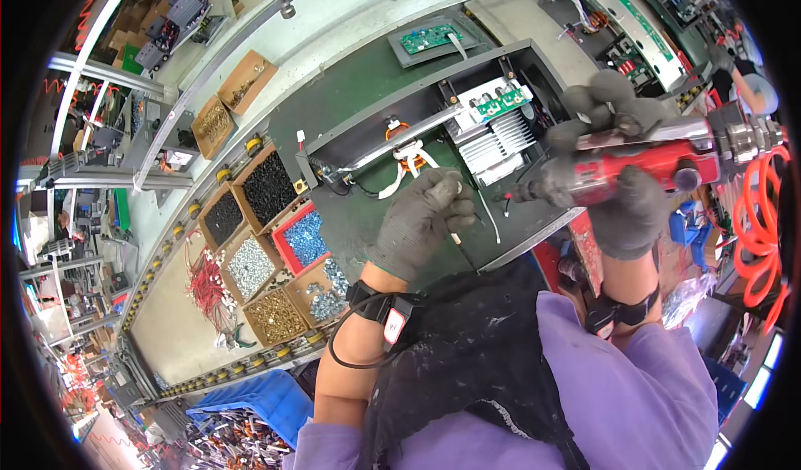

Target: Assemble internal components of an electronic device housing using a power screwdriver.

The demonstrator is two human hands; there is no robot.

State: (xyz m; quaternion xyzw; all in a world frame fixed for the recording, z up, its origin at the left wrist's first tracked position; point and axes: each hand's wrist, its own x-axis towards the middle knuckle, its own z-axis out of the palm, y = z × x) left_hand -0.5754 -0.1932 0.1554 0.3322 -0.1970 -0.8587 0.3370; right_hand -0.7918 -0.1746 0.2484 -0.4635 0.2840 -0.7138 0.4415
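Far left on the bench (pixel 167 320): a bundle of red wires (pixel 203 282), then open cardboard boxes (pixel 250 261) of black, silver and brass-coloured fasteners, plus a red tray (pixel 302 238) of bluish screws. Below, a blue crate (pixel 250 399). At centre, an open dark metal chassis (pixel 434 136) with silver heat sink (pixel 492 145) and green circuit board (pixel 505 101). Left hand (pixel 424 220), grey-gloved, closed in a pinch on a thin white wire (pixel 491 216) just beside the chassis front. Right hand (pixel 622 165), gloved, wrapped tight around a red pneumatic screwdriver (pixel 642 165); coiled orange hose (pixel 755 228) at far right.
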